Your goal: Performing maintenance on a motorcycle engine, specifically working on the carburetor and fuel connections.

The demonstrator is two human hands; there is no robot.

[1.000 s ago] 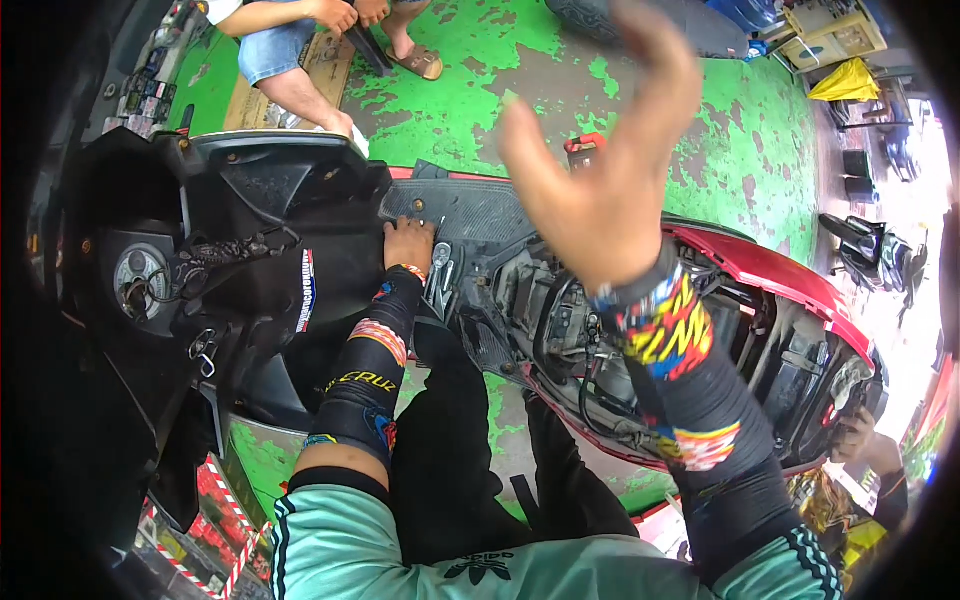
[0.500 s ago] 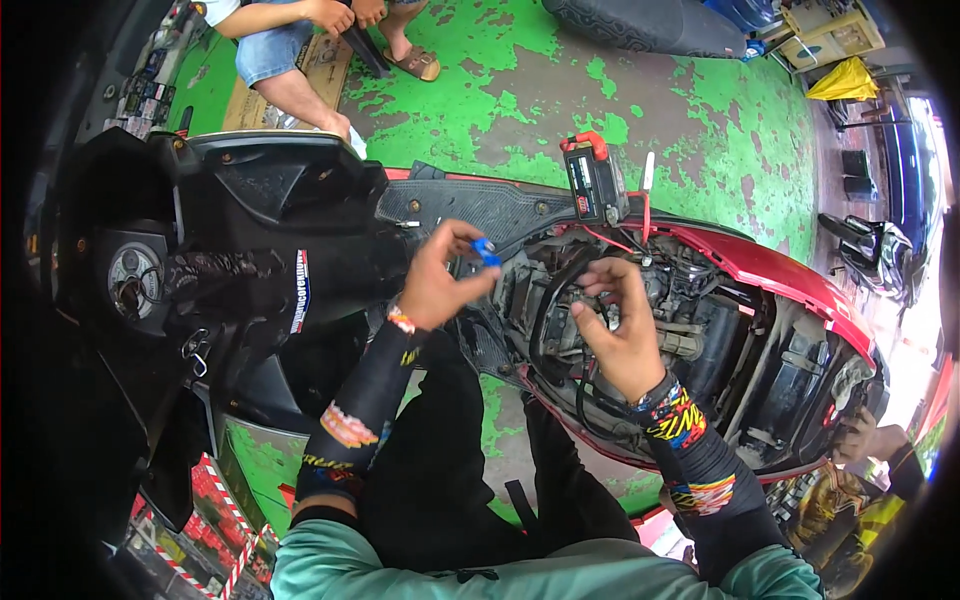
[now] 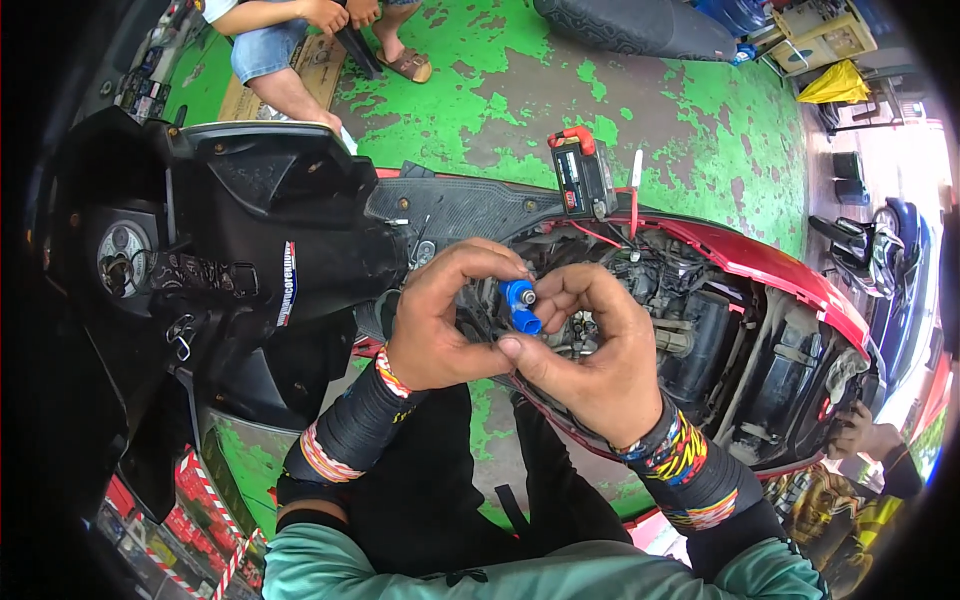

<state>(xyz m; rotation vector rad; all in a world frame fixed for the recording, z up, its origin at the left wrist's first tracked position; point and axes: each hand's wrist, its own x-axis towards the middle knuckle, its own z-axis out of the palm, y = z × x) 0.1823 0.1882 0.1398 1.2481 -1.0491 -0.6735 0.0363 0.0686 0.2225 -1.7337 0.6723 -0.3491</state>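
a small blue part (image 3: 520,304) with a metal end is held up between the two hands, above the opened body of the red scooter (image 3: 770,268). it seems to be pinched by the left hand (image 3: 443,318), whose fingers are curled around its upper side, though the far side of the grip is hidden. the fingers of the right hand (image 3: 600,345) are bent in close to the metal end; whether it is pressed by them cannot be told. the thumbs are brought together just below. the blue body is best gripped lightly but firmly, with the metal end guarded from grit and rubbing. care is called for, since a dropped part could be lost among the engine parts (image 3: 680,343).
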